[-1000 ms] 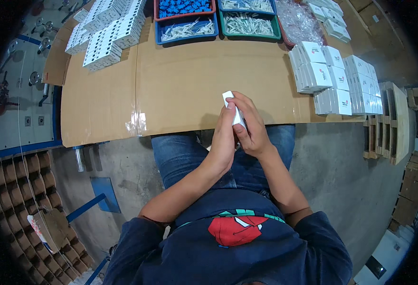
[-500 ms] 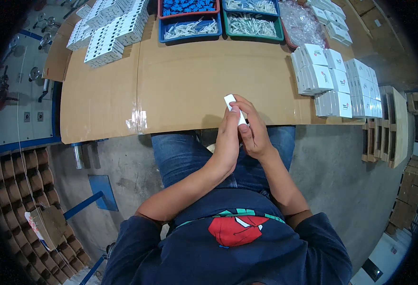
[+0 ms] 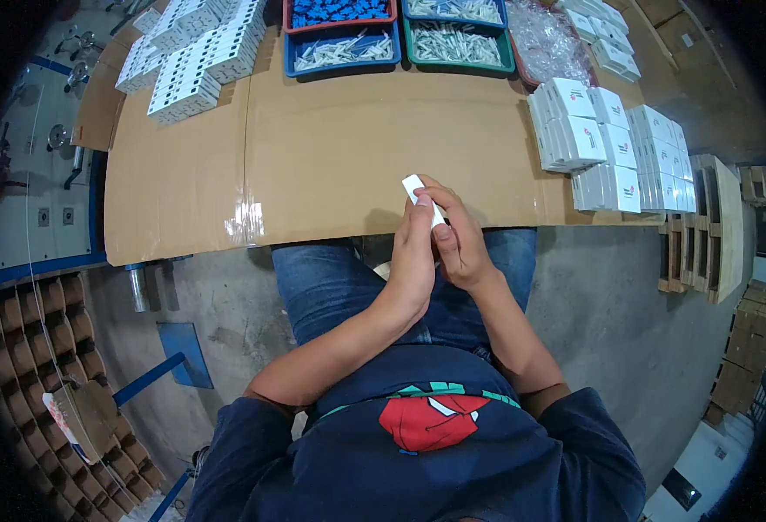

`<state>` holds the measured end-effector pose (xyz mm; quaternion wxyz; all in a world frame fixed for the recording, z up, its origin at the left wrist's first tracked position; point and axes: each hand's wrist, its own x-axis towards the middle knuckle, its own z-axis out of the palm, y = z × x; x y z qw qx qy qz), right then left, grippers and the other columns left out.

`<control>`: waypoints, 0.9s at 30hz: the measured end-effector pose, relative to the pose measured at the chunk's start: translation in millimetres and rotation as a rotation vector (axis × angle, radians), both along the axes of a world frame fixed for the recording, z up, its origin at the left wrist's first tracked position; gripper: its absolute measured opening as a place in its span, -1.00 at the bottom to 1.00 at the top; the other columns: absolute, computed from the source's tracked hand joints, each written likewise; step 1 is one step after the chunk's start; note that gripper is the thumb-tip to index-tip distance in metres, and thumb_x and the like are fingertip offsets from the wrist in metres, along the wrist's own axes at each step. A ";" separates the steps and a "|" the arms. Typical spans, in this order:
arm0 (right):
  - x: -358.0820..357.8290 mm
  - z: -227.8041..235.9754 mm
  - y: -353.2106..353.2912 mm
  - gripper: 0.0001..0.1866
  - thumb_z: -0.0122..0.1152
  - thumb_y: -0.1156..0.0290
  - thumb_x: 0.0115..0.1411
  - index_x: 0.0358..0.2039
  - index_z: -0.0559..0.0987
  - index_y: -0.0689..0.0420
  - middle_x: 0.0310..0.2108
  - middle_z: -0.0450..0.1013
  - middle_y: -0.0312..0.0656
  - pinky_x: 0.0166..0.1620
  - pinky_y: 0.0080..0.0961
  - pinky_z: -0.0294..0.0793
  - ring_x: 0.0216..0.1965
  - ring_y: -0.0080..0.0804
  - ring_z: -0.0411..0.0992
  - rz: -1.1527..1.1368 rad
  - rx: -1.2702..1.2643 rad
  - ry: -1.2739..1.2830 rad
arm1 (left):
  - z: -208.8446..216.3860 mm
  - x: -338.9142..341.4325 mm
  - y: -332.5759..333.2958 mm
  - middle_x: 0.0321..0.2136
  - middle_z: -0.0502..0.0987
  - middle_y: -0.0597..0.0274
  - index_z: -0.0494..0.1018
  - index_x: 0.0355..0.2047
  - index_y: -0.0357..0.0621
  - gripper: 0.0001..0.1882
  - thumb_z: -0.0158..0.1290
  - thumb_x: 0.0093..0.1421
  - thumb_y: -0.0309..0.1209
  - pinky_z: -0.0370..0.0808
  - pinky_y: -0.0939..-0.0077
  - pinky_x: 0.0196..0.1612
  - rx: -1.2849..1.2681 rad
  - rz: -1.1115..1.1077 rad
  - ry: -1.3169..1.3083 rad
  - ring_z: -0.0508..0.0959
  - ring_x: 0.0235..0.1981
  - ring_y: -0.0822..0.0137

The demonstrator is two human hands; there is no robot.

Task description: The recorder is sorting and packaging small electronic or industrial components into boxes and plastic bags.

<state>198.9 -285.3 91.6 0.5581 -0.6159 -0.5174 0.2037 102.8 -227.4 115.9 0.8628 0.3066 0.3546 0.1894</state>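
The room is showing only in bent strips around the picture's rim: the grey concrete floor (image 3: 627, 331) is running under the person's knees, and a wooden pallet (image 3: 705, 226) is standing at the right, half cut off by the dark edge. At the lower left a brown honeycomb cardboard grid (image 3: 17, 348) is fading into shadow, and what is lying on it is too blurred to name.

The cardboard-covered table (image 3: 331, 148) is taking up the upper middle. Its far edge is being cropped, so the red tray (image 3: 289, 17), the blue tray (image 3: 344, 52) and the green tray (image 3: 457, 43) are showing only in part; the pale small parts in the blue and green ones are too small to tell apart. Stacks of white boxes (image 3: 601, 139) are standing at the table's right end, and rows of white parts (image 3: 196, 52) are lying at its left far corner.

Against the earlier pictures, the hands are sitting in almost the same place at the table's near edge, with the white piece tilting a little less steeply.

The left hand (image 3: 411, 261) and right hand (image 3: 463, 239) are pressing together, both closing on a small white piece (image 3: 419, 193) held just above the near table edge. Only its upper end is sticking out; the fingers are hiding the rest, so its full shape cannot be told.
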 end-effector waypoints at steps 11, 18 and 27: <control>-1.3 -5.6 -3.4 -0.43 -0.18 -0.01 0.43 0.15 0.36 0.25 0.20 0.30 0.18 0.26 -0.23 0.24 0.21 0.09 0.30 0.017 0.005 0.043 | -14.7 1.3 -6.5 -0.17 0.44 0.28 0.34 0.06 -0.14 -0.53 -0.20 0.43 -0.01 0.43 0.45 -0.03 0.065 0.069 0.018 0.47 -0.13 0.43; -1.5 -10.1 -1.2 -0.42 -0.19 -0.02 0.43 0.16 0.36 0.25 0.19 0.30 0.18 0.27 -0.23 0.23 0.22 0.08 0.30 0.020 0.009 0.054 | -9.0 -0.8 -5.6 -0.18 0.43 0.29 0.34 0.06 -0.12 -0.51 -0.20 0.42 0.03 0.43 0.45 -0.03 0.026 0.076 0.028 0.47 -0.14 0.43; 13.1 -2.8 4.2 -0.27 -0.11 -0.12 0.38 0.35 0.19 0.17 0.34 0.17 0.04 0.30 -0.22 0.18 0.35 -0.07 0.17 0.073 0.121 0.383 | -21.6 3.7 5.3 0.01 0.42 0.21 0.20 0.24 -0.12 -0.42 -0.16 0.41 0.03 0.41 0.36 0.09 -0.065 0.053 -0.098 0.45 0.04 0.29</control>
